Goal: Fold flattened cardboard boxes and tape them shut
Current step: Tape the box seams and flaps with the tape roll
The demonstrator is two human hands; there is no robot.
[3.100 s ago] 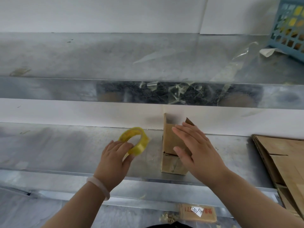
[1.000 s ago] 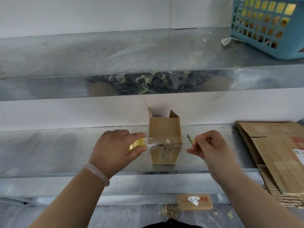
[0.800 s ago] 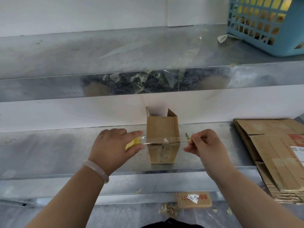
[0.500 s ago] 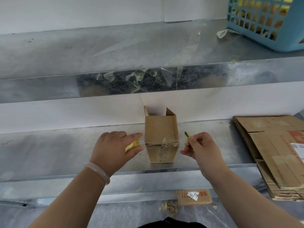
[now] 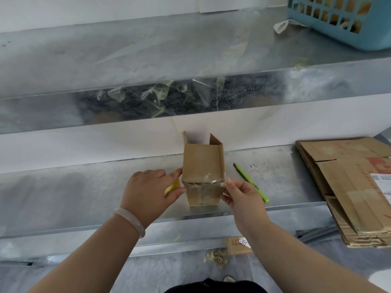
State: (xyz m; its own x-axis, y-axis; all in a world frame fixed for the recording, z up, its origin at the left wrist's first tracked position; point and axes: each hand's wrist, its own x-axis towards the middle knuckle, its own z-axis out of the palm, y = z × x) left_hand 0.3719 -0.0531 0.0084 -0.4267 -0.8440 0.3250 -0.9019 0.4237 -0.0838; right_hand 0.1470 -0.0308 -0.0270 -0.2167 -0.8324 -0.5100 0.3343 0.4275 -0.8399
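left hand point(image 5: 148, 191): gripping tape roll point(image 5: 174, 185), forefinger touching box point(image 5: 202, 166).
right hand point(image 5: 241, 197): lying slack, fingertips pressing box's right side.
box: standing at 12 o'clock, far end open.
basket point(image 5: 338, 28): sitting at 1 o'clock, contents unclear.

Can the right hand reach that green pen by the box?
Probably yes. The green pen lies on the shelf right beside the right hand, with nothing between them; the hand only has to leave the box.
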